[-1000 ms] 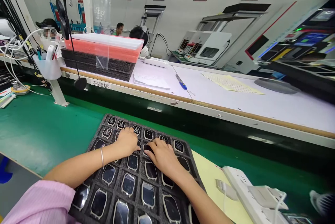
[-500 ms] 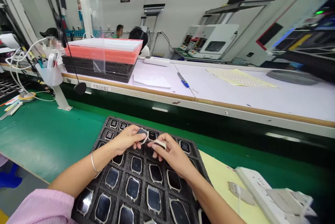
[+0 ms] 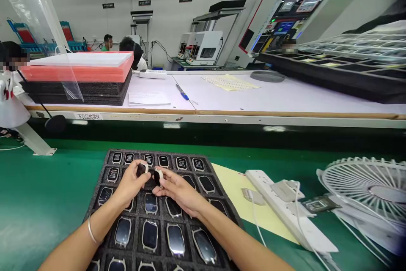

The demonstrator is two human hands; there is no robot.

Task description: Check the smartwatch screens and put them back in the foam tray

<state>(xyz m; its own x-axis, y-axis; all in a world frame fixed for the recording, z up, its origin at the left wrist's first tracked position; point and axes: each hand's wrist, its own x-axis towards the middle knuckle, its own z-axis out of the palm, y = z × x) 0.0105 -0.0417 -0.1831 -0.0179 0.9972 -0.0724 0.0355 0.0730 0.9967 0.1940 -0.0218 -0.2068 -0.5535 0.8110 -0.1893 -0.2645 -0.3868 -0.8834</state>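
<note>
A black foam tray (image 3: 101, 176) lies on the green mat in front of me, its pockets filled with several smartwatch bodies. My left hand (image 3: 130, 184) pinches one watch body (image 3: 141, 169) just above the tray's second row. My right hand (image 3: 177, 190) pinches another watch body (image 3: 157, 176) right beside it. The two watches are held up close together, nearly touching. A thin bangle (image 3: 91, 231) sits on my left wrist.
A white power strip (image 3: 279, 205) with plugs lies on a yellow sheet (image 3: 231, 182) right of the tray. A white fan (image 3: 364, 188) lies at the far right. Beyond a dark gap runs a white bench with stacked pink and black foam trays (image 3: 79, 78), papers and a pen. People sit far behind.
Both hands lifted a watch body out of the tray and now hold them together above it. The camera has swung right, bringing the fan into view.
</note>
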